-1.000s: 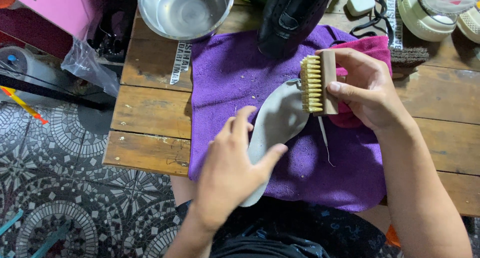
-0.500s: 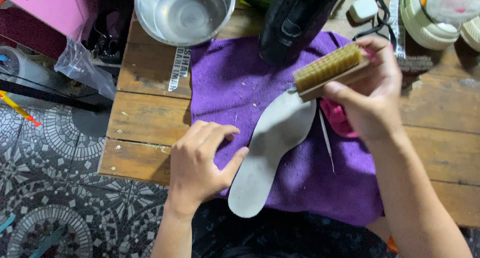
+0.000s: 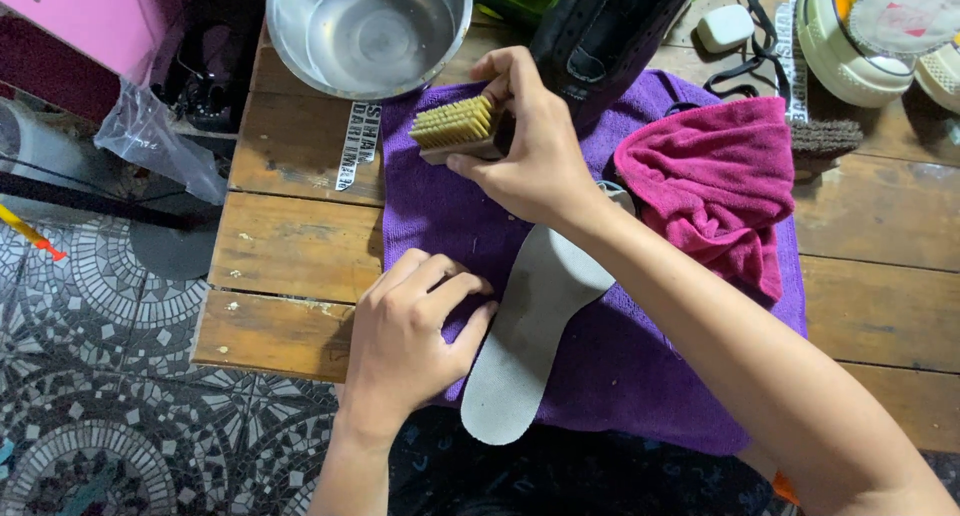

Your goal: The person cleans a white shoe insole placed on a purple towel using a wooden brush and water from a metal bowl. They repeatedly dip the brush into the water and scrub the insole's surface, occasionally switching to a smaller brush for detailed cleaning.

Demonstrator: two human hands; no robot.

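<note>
- A wooden brush (image 3: 457,128) with pale bristles is being gripped by the right hand (image 3: 530,146), fingers curled shut around its block, bristles turned up and towards the camera.
- The brush is being held above the far left part of the purple towel (image 3: 640,366), just beside the steel bowl (image 3: 368,28); its long axis is running left to right, tilted slightly.
- The grey insole (image 3: 527,326) is being left flat on the purple towel, its long axis lying diagonally: the rounded end showing at the near edge of the desk (image 3: 290,176), the other end pointing away and to the right, hidden under the right forearm.
- The left hand (image 3: 410,341) is being pressed down on the towel, knuckles bent and fingers loosely curled, fingertips touching the insole's left edge; nothing is being pinched.
- A crumpled magenta cloth (image 3: 720,181) is being carried on the towel's far right part, apart from the insole.
- A dark shoe (image 3: 610,26) is being stood at the towel's far edge, just behind the right hand.
</note>
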